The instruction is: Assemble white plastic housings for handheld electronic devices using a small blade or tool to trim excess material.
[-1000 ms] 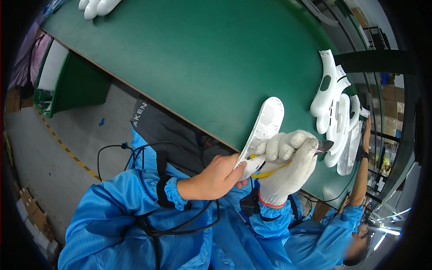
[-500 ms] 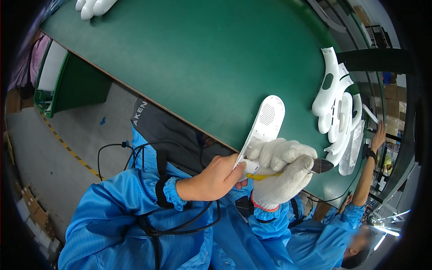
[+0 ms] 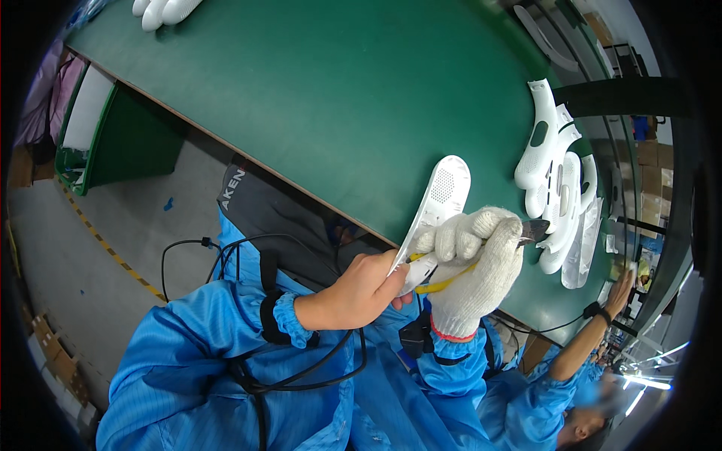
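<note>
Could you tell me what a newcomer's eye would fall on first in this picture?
Probably the long white plastic shell with a perforated patch, held at the near edge of the green table by the bare left hand. Beside it, the right hand in a white knitted glove grips a yellow-handled blade tool. A pile of similar white plastic parts lies to the right.

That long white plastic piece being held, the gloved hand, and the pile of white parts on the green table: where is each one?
long white plastic piece (image 3: 444, 192), head view, on its perforated upper end.
gloved hand (image 3: 477, 259), head view, on its knuckles.
pile of white parts (image 3: 556, 188), head view, on a middle shell.
</note>
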